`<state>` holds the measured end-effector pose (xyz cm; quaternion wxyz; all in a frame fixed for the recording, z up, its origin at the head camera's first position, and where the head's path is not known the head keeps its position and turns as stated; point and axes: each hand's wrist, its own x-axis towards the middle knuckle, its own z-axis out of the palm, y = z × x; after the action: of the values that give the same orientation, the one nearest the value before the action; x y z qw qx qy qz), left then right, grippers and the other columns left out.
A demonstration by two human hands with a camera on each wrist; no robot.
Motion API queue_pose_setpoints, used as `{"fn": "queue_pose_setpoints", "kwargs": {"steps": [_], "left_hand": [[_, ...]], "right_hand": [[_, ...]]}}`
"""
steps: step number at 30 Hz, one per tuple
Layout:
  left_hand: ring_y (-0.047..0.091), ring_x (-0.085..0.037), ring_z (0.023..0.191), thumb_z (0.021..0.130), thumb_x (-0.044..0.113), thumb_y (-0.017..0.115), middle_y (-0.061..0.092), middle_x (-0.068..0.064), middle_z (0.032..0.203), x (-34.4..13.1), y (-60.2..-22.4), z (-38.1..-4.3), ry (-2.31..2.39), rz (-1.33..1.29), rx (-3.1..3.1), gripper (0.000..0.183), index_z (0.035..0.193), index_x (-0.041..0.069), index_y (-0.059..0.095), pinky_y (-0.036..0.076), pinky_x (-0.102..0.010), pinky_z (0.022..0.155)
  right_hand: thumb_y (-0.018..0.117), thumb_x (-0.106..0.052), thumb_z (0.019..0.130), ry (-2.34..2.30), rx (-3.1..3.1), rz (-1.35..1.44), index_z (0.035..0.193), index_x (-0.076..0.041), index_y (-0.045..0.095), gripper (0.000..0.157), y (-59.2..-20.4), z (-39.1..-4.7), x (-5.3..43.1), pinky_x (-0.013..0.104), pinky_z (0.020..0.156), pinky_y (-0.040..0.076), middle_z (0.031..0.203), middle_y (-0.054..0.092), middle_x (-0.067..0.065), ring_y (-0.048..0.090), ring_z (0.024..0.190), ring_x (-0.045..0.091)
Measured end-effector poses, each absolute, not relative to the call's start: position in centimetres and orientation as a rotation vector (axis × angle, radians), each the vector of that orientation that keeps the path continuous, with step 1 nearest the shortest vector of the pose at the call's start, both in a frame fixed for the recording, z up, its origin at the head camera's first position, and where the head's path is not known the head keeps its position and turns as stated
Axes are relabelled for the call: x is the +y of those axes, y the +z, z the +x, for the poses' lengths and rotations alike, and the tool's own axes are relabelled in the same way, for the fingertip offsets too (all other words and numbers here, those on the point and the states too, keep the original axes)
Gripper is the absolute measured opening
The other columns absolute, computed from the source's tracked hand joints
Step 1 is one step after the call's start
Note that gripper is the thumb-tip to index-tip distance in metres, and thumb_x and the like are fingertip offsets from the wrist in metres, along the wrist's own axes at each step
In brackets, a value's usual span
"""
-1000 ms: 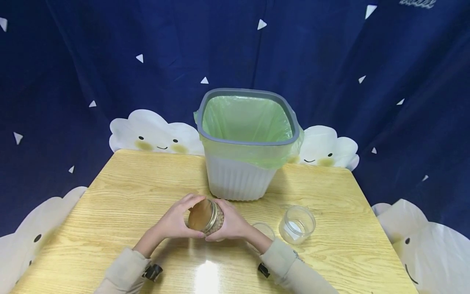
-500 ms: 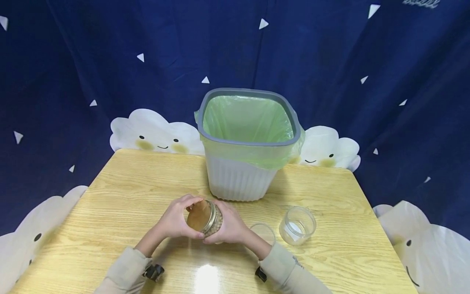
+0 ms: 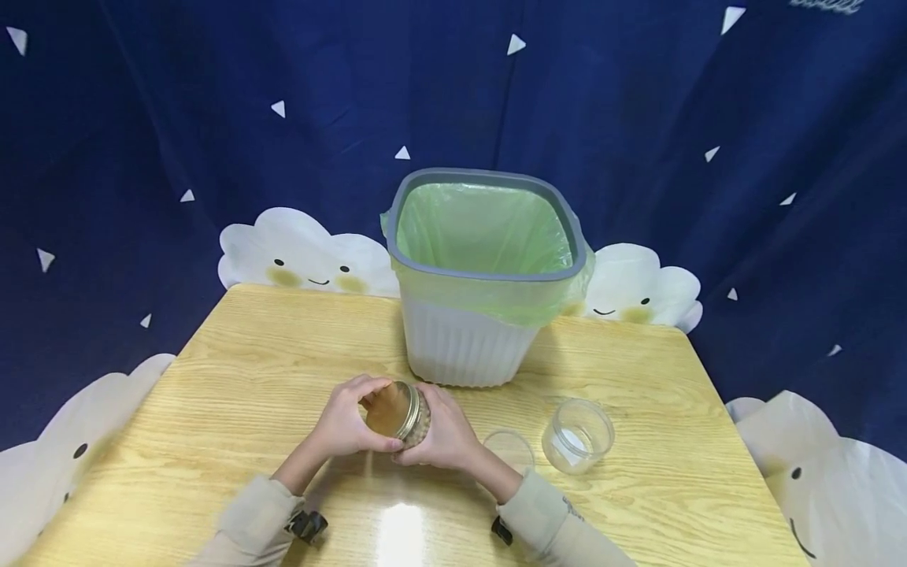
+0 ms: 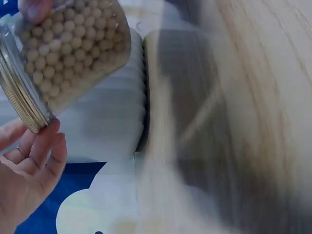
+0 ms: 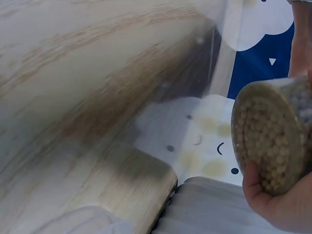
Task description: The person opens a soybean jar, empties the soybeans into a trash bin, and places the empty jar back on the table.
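Tilted on its side above the table, a clear jar (image 4: 78,53) is full of small round beige balls and has a gold-coloured lid (image 3: 390,411). My left hand (image 3: 349,419) grips the lid's rim, thumb at the near side and fingers at the far side. Around the jar's body my right hand (image 3: 441,429) holds from the right. The left wrist view shows left fingertips against the lid's ridged edge. In the right wrist view the jar's base faces the camera, and a fingertip of the right hand (image 5: 287,204) presses on it.
Behind the hands stands a white bin (image 3: 464,342) with a grey rim and green liner. To the right sits an open clear tub (image 3: 578,435) with a white patch inside. Beside it a clear round disc (image 3: 509,450) lies partly behind my right forearm. The wooden table (image 3: 283,339) reaches a blue curtain.
Both hands keep their hold on the jar and lid, with only slight shifts of the left fingers. The head view has drifted a little, moving the whole scene slightly right.
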<state>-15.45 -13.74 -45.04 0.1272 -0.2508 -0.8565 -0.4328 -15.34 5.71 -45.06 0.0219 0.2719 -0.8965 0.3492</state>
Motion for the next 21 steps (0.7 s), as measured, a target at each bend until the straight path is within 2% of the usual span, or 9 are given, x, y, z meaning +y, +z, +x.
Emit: {"fn": "queue_pose_setpoints", "kwargs": {"steps": [4,8,10,12,16,18,21], "left_hand": [[0.053,-0.011,0.073,0.049,0.039,0.086,0.060,0.001,0.090,-13.1,-45.1,-15.3,-1.282,-0.562,-2.582,0.074,0.108,0.003,0.062,0.047,-0.026,0.062],[0.054,-0.013,0.078,0.056,0.045,0.082,0.059,-0.002,0.096,-12.8,-44.5,-14.9,-1.278,-0.518,-2.655,0.077,0.117,0.004,0.058,0.047,-0.026,0.064],[0.056,-0.017,0.085,0.058,0.046,0.081,0.058,-0.006,0.106,-12.9,-44.1,-14.8,-1.274,-0.595,-2.659,0.085,0.126,0.003,0.051,0.050,-0.032,0.069],[0.054,-0.022,0.099,0.059,0.042,0.082,0.052,-0.010,0.119,-13.3,-43.7,-14.9,-1.285,-0.729,-2.644,0.091,0.133,0.006,0.044,0.048,-0.040,0.078],[0.033,-0.029,0.126,0.056,0.021,0.086,0.030,-0.006,0.144,-14.0,-43.0,-15.0,-1.298,-1.050,-2.629,0.099,0.141,0.015,0.034,0.038,-0.052,0.092],[0.029,-0.030,0.129,0.057,0.013,0.085,0.026,-0.004,0.146,-14.2,-42.7,-14.9,-1.261,-1.198,-2.617,0.098,0.141,0.017,0.034,0.035,-0.053,0.094],[0.033,-0.029,0.127,0.060,0.010,0.083,0.032,-0.005,0.142,-14.1,-42.6,-14.9,-1.173,-1.330,-2.572,0.092,0.139,0.015,0.038,0.037,-0.050,0.093]], "right_hand": [[0.084,-0.041,0.049,0.992,-2.756,0.827,0.124,-0.006,0.045,0.092,-45.3,-15.5,5.8,0.040,0.088,0.043,0.116,0.054,0.007,0.047,0.108,0.022],[0.085,-0.040,0.049,1.045,-2.746,0.848,0.125,-0.005,0.045,0.092,-45.3,-15.9,6.3,0.042,0.090,0.042,0.116,0.053,0.007,0.047,0.108,0.023],[0.085,-0.038,0.049,1.124,-2.744,0.865,0.126,-0.006,0.045,0.093,-45.2,-16.2,6.6,0.043,0.091,0.041,0.117,0.054,0.006,0.047,0.109,0.023],[0.086,-0.037,0.049,1.186,-2.746,0.899,0.127,-0.007,0.045,0.093,-45.1,-16.5,7.1,0.043,0.090,0.041,0.118,0.053,0.005,0.048,0.109,0.022],[0.086,-0.036,0.050,1.187,-2.776,1.004,0.130,-0.009,0.042,0.096,-45.0,-16.8,7.8,0.041,0.088,0.042,0.121,0.052,0.003,0.048,0.109,0.020],[0.086,-0.038,0.051,1.136,-2.795,1.070,0.133,-0.009,0.040,0.098,-45.0,-16.8,8.1,0.040,0.089,0.043,0.124,0.050,0.003,0.047,0.110,0.020],[0.085,-0.040,0.052,1.071,-2.802,1.140,0.135,-0.008,0.038,0.101,-45.1,-16.7,8.3,0.039,0.089,0.042,0.125,0.050,0.004,0.046,0.111,0.020]]}}
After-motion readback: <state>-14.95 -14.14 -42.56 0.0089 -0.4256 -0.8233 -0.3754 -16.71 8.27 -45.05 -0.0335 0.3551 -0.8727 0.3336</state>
